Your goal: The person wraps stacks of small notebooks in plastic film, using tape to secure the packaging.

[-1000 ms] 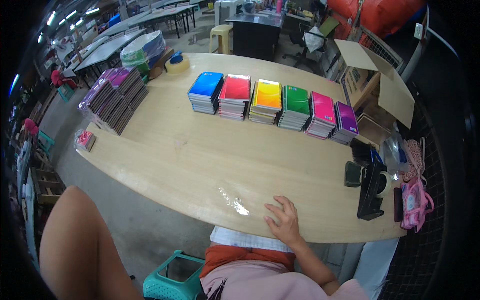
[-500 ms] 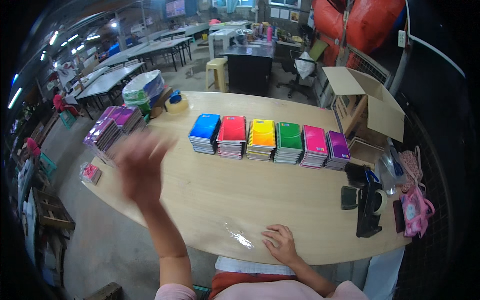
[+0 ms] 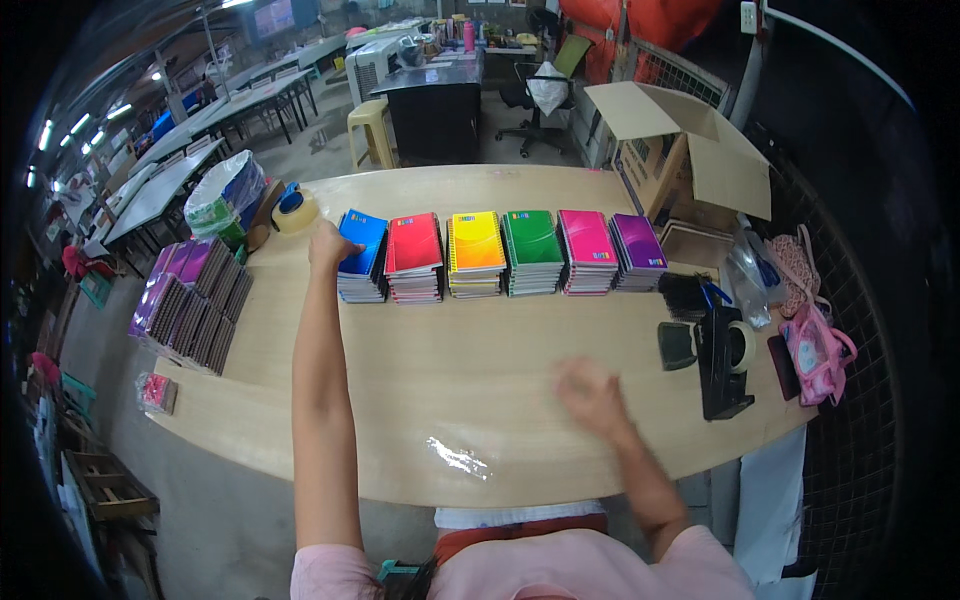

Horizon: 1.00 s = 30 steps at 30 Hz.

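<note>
Six notebook stacks (image 3: 476, 243) lined up, edges uneven

Left hand (image 3: 326, 243) toward the far-left corner of the table (image 3: 480, 350): thumb on the blue stack (image 3: 366, 262), fingers hidden; right hand (image 3: 592, 395) toward the near edge, pose too blurred to tell

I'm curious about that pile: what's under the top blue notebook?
Under the top blue notebook, more notebooks show page edges; their front covers are hidden. The left hand overlaps the top one's left edge.

Left hand (image 3: 328, 243) at blue notebooks (image 3: 367, 242), right hand (image 3: 592, 394) well apart
</note>
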Each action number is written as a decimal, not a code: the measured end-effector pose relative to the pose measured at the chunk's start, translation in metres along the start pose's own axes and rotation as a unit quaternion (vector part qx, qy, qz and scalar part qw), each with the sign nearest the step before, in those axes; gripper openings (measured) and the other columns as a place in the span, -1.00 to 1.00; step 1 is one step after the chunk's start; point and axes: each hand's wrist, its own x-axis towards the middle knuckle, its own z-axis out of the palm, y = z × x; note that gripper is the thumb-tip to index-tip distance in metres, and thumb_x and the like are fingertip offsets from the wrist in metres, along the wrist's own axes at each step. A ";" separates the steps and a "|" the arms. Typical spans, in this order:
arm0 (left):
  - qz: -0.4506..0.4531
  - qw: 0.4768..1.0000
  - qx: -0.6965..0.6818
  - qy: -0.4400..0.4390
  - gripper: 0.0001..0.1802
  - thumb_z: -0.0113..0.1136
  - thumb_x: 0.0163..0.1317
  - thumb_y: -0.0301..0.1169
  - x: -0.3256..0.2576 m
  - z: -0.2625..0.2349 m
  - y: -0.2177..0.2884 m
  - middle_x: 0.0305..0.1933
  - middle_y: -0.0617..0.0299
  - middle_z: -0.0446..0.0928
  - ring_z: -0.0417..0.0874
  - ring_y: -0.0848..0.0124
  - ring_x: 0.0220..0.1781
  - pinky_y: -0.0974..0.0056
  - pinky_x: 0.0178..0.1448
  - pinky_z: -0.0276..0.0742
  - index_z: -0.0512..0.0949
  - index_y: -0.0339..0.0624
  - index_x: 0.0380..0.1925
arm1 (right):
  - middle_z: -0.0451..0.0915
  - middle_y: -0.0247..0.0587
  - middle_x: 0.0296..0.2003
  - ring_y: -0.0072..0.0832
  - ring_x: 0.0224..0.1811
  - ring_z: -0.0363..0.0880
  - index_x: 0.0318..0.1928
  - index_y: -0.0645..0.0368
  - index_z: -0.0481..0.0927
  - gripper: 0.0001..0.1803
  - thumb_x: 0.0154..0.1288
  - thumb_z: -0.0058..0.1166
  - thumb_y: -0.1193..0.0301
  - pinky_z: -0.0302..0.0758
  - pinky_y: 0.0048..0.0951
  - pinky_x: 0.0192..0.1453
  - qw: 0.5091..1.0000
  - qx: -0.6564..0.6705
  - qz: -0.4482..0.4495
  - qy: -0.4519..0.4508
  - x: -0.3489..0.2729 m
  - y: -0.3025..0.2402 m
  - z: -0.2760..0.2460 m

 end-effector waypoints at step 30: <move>-0.059 0.364 -0.810 -0.457 -0.35 0.13 0.40 -0.26 -0.258 0.134 0.081 0.31 -0.15 0.39 0.51 0.01 0.29 -0.17 0.36 0.45 0.15 -0.29 0.36 | 0.68 -0.01 -0.09 -0.16 -0.05 0.66 0.04 0.19 0.61 -0.37 -0.15 0.49 0.42 0.55 -0.26 0.05 0.976 -0.034 0.038 -0.214 0.238 0.020 -0.077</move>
